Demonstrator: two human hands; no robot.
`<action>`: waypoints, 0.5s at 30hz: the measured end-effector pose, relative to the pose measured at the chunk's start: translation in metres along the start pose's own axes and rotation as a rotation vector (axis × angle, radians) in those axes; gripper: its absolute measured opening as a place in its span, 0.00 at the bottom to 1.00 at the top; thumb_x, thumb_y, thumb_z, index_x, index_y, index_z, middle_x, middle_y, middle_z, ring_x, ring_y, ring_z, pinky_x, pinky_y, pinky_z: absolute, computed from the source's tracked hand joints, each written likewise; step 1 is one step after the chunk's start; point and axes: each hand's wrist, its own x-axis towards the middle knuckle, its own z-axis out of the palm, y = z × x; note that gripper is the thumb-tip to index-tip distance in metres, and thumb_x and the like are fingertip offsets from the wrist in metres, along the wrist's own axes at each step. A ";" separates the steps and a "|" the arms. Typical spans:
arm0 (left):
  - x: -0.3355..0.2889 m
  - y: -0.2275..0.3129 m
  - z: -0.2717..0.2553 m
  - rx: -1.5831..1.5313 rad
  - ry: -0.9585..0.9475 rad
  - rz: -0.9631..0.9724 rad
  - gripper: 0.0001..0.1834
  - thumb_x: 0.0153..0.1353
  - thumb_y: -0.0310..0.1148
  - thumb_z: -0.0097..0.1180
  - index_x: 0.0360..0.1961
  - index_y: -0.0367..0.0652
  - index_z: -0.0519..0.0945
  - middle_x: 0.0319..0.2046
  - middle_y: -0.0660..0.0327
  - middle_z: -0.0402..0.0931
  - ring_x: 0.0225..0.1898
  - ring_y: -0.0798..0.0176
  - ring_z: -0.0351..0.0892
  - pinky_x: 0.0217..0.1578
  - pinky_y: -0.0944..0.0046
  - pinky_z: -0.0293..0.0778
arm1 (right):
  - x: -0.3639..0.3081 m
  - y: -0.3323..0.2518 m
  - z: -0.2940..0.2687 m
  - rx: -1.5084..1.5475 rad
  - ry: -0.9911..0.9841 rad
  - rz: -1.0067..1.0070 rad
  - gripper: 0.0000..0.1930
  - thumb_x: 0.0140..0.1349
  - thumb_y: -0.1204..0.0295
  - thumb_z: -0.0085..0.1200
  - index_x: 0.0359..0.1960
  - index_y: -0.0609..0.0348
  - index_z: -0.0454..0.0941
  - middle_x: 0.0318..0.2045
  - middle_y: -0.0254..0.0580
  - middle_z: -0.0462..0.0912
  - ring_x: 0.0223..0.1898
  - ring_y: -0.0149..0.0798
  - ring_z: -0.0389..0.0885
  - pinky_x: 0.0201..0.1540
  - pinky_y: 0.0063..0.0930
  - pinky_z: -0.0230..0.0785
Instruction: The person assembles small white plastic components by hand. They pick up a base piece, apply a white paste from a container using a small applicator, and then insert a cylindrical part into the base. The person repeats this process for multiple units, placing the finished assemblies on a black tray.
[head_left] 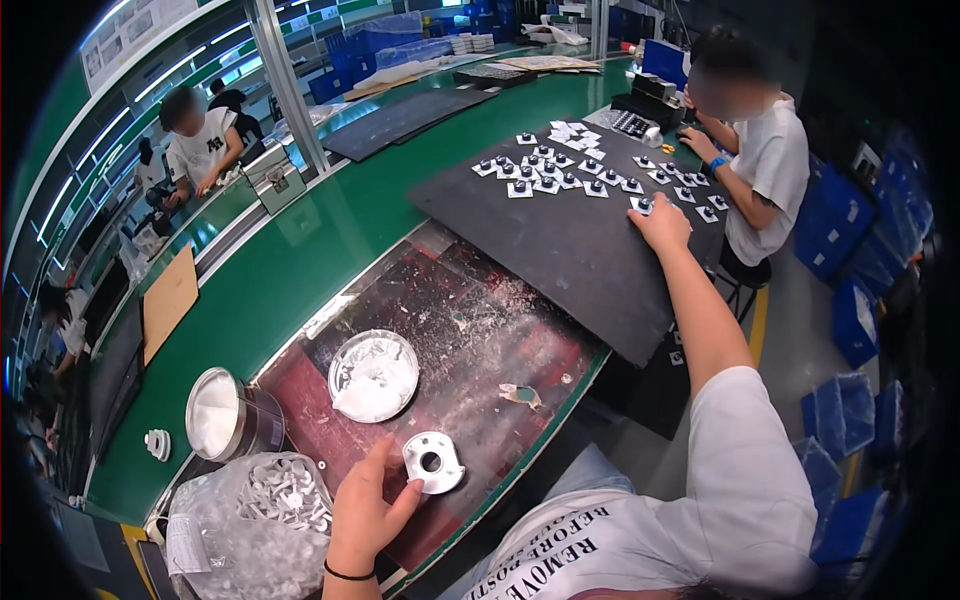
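Nearest the viewer, the left hand [366, 508] is shown with thumb and fingers nearly closed on a white ring-shaped disc [450, 470]; the disc is gripped at its left edge, so that its body and dark central hole lie to the right of the fingertips, above the worn reddish board [480, 335]. To the left of this hand, a clear plastic bag [196, 505] filled with small white parts [285, 497] is seen. Just beyond the bag stands an open round tin [263, 424] with white contents, and to its left a small white piece [157, 444] is placed on the green tabletop [330, 215]. On the board, beyond the disc, a shallow round lid [405, 347] is coated inside with white material; a small torn scrap [521, 396] lies to the right. Farther off, the right hand [664, 226] is extended over a dark sheet [580, 262]. Its fingers are partly curled at a white square piece with a dark centre [642, 205], which lies at the fingertips, on their far left side; whether it is pinched or merely touched cannot be told. Similar square pieces [545, 170] are spread beyond. At the far right edge of the sheet, a co-worker [770, 165] is seated.
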 end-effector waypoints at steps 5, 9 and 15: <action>-0.002 0.002 -0.003 -0.050 -0.054 -0.003 0.36 0.48 0.37 0.65 0.57 0.34 0.66 0.30 0.55 0.79 0.32 0.54 0.79 0.36 0.59 0.74 | 0.012 -0.011 0.002 -0.038 -0.036 0.041 0.29 0.50 0.48 0.60 0.46 0.57 0.71 0.43 0.48 0.81 0.47 0.48 0.78 0.49 0.41 0.71; -0.002 0.000 -0.004 -0.044 -0.056 0.050 0.36 0.47 0.38 0.66 0.57 0.35 0.67 0.29 0.56 0.79 0.30 0.56 0.79 0.33 0.60 0.74 | 0.023 -0.002 0.008 0.089 -0.106 0.065 0.32 0.47 0.53 0.63 0.50 0.57 0.69 0.46 0.50 0.79 0.48 0.47 0.78 0.49 0.38 0.71; 0.000 -0.001 -0.006 -0.042 -0.060 0.030 0.35 0.47 0.39 0.66 0.54 0.34 0.69 0.29 0.55 0.79 0.30 0.54 0.79 0.33 0.59 0.73 | 0.019 0.004 0.012 0.444 -0.301 -0.063 0.41 0.39 0.59 0.66 0.57 0.59 0.64 0.43 0.47 0.79 0.44 0.43 0.79 0.45 0.32 0.71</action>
